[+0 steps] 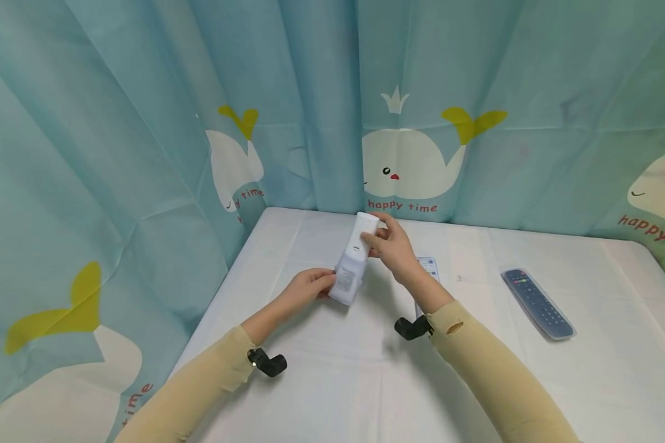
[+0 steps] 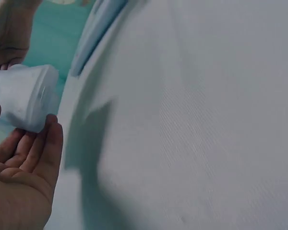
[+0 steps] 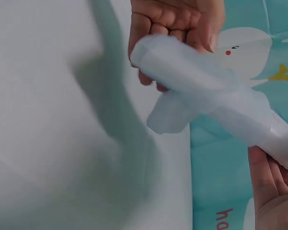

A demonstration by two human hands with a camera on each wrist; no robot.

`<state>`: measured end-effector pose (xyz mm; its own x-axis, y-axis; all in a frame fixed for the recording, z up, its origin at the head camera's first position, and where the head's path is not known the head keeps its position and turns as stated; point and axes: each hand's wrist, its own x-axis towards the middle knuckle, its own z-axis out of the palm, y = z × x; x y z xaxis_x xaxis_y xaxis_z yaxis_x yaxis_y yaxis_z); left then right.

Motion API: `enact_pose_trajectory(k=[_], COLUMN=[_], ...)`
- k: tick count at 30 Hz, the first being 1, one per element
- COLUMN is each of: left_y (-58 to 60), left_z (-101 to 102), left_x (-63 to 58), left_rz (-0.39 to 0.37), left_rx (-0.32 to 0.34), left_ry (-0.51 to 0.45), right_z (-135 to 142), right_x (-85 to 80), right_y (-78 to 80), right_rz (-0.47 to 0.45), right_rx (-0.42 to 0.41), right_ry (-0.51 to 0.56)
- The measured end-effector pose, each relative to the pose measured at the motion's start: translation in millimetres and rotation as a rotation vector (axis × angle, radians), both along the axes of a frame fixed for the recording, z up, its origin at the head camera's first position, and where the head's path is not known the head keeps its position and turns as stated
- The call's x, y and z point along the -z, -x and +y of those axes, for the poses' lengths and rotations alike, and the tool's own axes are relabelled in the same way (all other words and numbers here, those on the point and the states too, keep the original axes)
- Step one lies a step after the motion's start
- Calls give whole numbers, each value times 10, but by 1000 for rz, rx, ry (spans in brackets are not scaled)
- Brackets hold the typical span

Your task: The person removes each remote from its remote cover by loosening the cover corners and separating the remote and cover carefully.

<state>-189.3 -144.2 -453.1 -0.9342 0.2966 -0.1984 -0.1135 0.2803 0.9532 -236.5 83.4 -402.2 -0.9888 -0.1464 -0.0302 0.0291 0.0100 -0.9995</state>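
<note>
A white remote control (image 1: 364, 229) is held up slantwise over the table, its lower part inside a translucent silicone sleeve (image 1: 348, 278). My right hand (image 1: 394, 247) grips the bare upper end, thumb across the back. With thumb and fingers, my left hand (image 1: 309, 284) holds the sleeve near its lower end. The right wrist view shows a loose flap of the sleeve (image 3: 170, 115) sticking out to one side. In the left wrist view the rounded end of the sleeve (image 2: 26, 96) sits between the left thumb and fingers.
Partly behind the right forearm lies a pale flat remote (image 1: 429, 266) with small buttons. A dark remote in a clear cover (image 1: 537, 304) rests farther right on the white table (image 1: 321, 394). A blue whale-print curtain (image 1: 321, 92) hangs along the back and left edges.
</note>
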Motion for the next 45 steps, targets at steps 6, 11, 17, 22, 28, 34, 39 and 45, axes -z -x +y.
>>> enact_pose_trajectory(k=[6,11,17,22,28,34,39,45], left_y=[6,-16,-52,-78,-91,-89,-110,-120], left_z=[9,-27,-58,-62,-50,-53,-71,-57], left_x=[2,20,11,-13,-34,-46,-44,-34], left_rz=[-150,-206,-223,-182,-162,-172,-186,-206], left_rx=[33,148,253,286,289,275,277,230], left_ry=[-214,-265,-256,-217,-202,-187,-183,-217], right_z=[-16,2,43,51,65,67,78,84], right_x=[16,23,70,90,84,75,80,46], right_y=[-9,8,53,82,107,131,142,136], right_rz=[-26,-17,-29,-36,-53,-63,-62,-60], right_rx=[-82,-77,-85,-79,-68,-51,-50,-43], right_ry=[3,-3,-29,-37,-54,-41,-25,6])
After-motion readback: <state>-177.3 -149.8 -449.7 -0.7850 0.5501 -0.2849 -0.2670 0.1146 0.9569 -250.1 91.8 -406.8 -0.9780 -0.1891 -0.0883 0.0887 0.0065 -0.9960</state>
